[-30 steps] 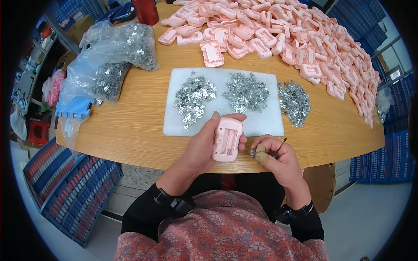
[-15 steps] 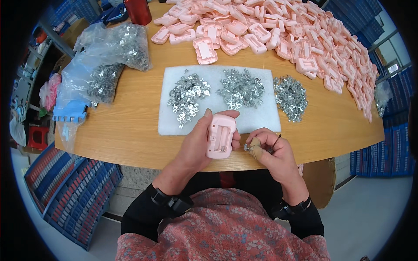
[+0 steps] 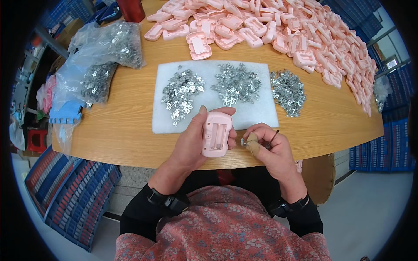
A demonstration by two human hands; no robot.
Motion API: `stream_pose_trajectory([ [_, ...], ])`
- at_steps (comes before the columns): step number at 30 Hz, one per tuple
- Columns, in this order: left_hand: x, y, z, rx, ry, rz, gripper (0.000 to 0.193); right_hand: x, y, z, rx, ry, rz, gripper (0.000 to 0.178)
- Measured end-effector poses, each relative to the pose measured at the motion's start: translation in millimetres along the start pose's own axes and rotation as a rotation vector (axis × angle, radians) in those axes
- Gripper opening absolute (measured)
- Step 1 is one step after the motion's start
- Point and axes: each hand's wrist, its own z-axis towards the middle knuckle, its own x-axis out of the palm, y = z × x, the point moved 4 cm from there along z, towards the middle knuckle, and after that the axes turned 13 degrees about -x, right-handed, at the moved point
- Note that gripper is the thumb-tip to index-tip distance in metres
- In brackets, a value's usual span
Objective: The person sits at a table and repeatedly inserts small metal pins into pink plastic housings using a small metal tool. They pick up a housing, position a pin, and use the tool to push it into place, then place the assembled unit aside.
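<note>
My left hand (image 3: 190,137) is closed around a pink plastic casing (image 3: 217,134), thumb at its upper left and fingertips showing along its right side. The casing's long battery slot faces up. Close by on the right, my right hand (image 3: 273,148) pinches a small metal contact (image 3: 243,142) between thumb and forefinger. Tan coverings (image 3: 253,145) wrap those fingertips, and a thin dark tool (image 3: 273,138) sticks up from the same hand. Beyond the hands lies a white foam sheet (image 3: 209,118) bearing two heaps of metal contacts, one left (image 3: 183,93) and one right (image 3: 237,83).
A third heap of contacts (image 3: 288,93) lies right of the foam. Pink casings (image 3: 313,48) are piled across the back and right of the wooden table (image 3: 130,117). Clear bags of metal parts (image 3: 124,45), a blue foam piece (image 3: 65,114) and a red container (image 3: 131,10) stand on the left.
The view has shifted slightly, so the table things appear a little up and left. Both hands keep their grips, the casing and metal contact staying close together.
</note>
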Motion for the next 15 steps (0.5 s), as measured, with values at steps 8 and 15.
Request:
stream_pose_trajectory([
  [8, -3, -1, 2, -0.034, -0.035, -0.007, 0.064, -4, 3, 19, -0.077, -0.036, -0.186, 0.006],
  [15, -5, 0, 4, -0.052, -0.051, -0.052, 0.063, -19, 5, 29, -0.143, -0.069, -0.482, 0.011],
])
